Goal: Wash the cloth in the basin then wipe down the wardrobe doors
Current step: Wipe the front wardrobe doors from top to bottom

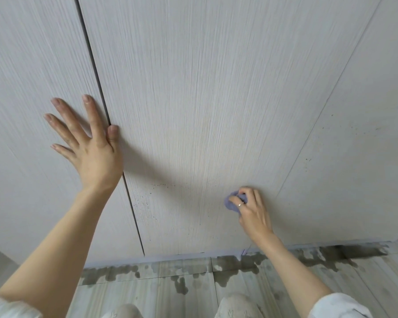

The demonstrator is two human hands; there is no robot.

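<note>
Low on the middle door (193,111), the right hand (253,210) curls its fingers round one bunched purple cloth (230,203) and presses it to the panel; one ring shows on a finger. Three doors are in view: the left door (32,76), the middle one and the right door (365,134), parted by two seams. The left hand (90,145) lies flat, fingers spread, on the left door, its thumb at the seam. Below, the floor (159,283) has wet patches along the wardrobe's foot, and two knees show.
</note>
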